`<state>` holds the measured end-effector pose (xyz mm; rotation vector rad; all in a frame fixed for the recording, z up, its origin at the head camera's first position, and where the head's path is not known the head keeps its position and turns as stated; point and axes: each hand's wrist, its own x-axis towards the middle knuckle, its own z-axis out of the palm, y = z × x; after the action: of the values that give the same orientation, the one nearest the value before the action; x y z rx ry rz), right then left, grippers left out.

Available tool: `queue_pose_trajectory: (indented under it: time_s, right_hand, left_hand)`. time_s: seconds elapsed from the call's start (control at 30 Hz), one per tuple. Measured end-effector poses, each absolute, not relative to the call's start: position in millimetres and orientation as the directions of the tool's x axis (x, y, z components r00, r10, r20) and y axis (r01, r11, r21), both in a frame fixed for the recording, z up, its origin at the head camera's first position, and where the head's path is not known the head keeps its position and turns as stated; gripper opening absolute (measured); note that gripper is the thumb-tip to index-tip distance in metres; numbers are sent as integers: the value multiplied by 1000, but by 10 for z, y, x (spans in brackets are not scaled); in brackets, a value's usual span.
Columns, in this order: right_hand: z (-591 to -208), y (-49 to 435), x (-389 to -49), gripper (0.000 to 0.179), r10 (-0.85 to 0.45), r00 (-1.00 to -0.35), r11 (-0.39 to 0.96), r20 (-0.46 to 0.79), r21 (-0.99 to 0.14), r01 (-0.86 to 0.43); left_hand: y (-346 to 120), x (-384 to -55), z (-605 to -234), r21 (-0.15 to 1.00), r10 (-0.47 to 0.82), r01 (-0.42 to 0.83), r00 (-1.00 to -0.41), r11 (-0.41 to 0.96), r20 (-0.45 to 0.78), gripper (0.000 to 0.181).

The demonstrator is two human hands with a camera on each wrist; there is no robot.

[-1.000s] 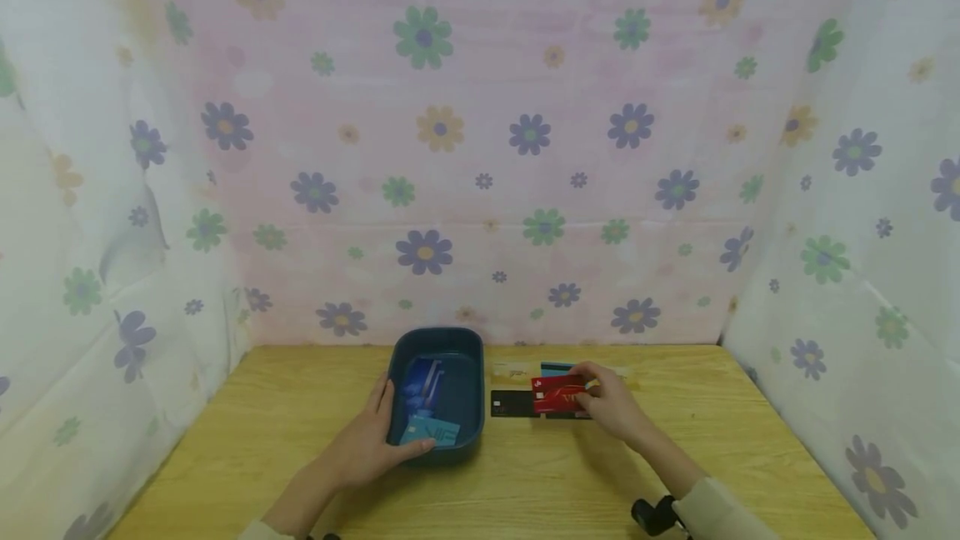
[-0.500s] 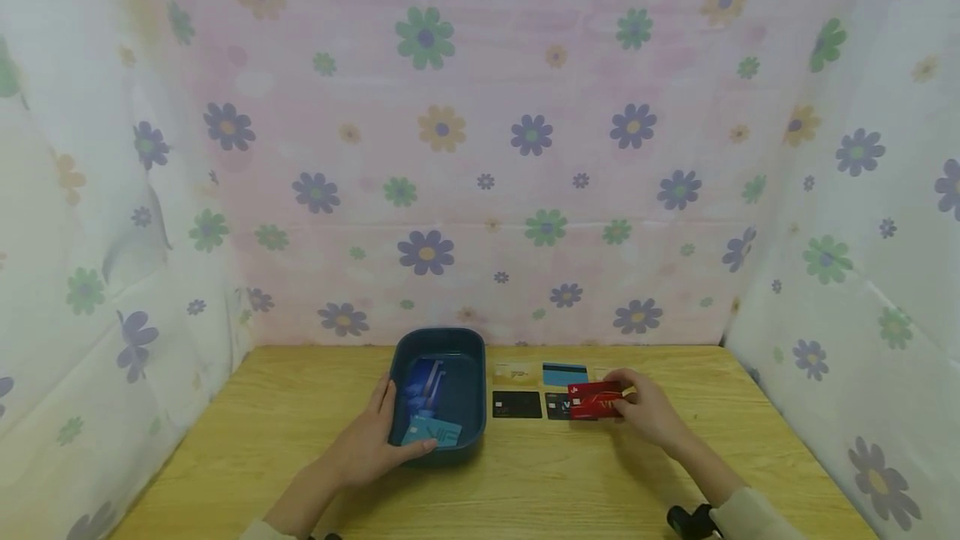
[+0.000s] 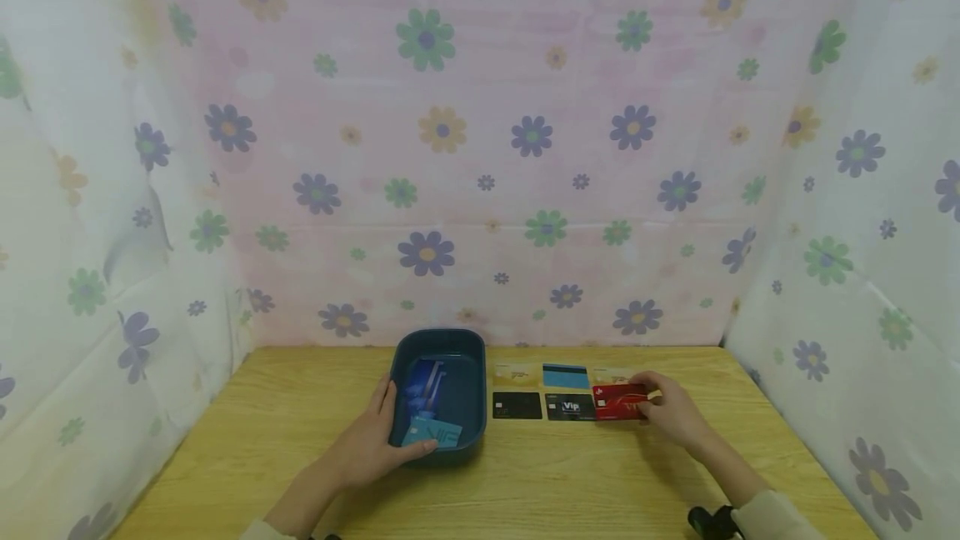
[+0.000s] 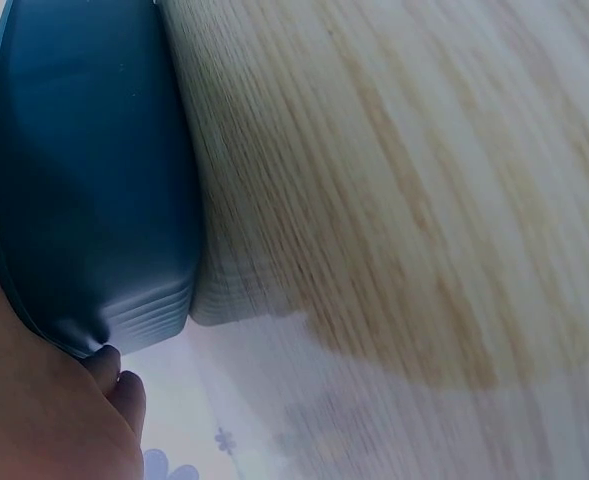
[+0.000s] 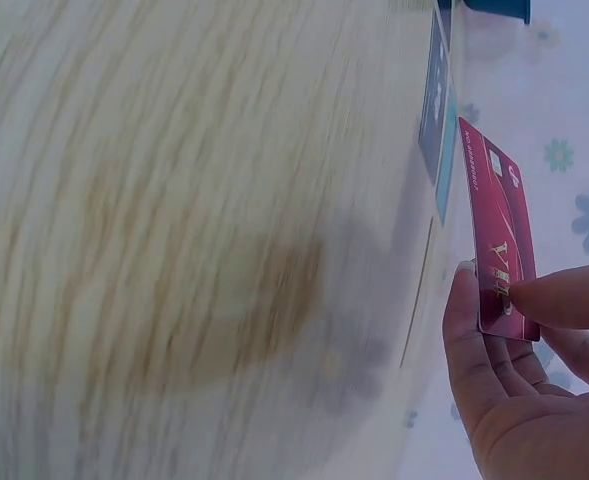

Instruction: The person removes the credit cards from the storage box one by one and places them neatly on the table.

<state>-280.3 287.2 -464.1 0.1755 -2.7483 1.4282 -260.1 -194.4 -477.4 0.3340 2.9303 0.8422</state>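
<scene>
My right hand (image 3: 671,413) pinches a red VIP card (image 3: 618,402) by its right end, thumb on the face and fingers behind. In the right wrist view the red card (image 5: 496,225) is tilted up, apart from the table. My left hand (image 3: 367,440) grips the near left side of a dark blue plastic bin (image 3: 471,340), thumb over the rim and fingers along the outer wall. Inside the bin lie a blue card (image 3: 424,386) and a light teal card (image 3: 433,432). Left of the red card, a black Vip card (image 3: 569,407) and a plain black card (image 3: 516,405) lie flat.
Behind the black cards is a back row: a gold card (image 3: 516,374), a light blue card with a dark stripe (image 3: 566,376) and another gold card (image 3: 613,375), partly covered. The wooden table (image 3: 525,482) ends against a flowered cloth (image 3: 480,107) at back and sides.
My right hand has moved to the right with the red card, from over the black Vip card to beside it, uncovering that card and the light blue one. My left hand stays on the bin.
</scene>
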Motion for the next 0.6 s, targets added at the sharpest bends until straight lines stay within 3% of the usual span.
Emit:
queue_pose_trajectory:
  time_s: [0.37, 0.6]
  right_hand:
    - [-4683, 2988, -2842, 32, -39, -999, 634, 31, -772, -49]
    - [-4752, 3022, -2928, 32, -96, -992, 744, 80, -657, -125]
  left_hand:
    - [-1942, -2593, -4759, 536, 228, 184, -974, 824, -16, 131]
    - [-1940, -2590, -4764, 538, 230, 183, -973, 823, -21, 131]
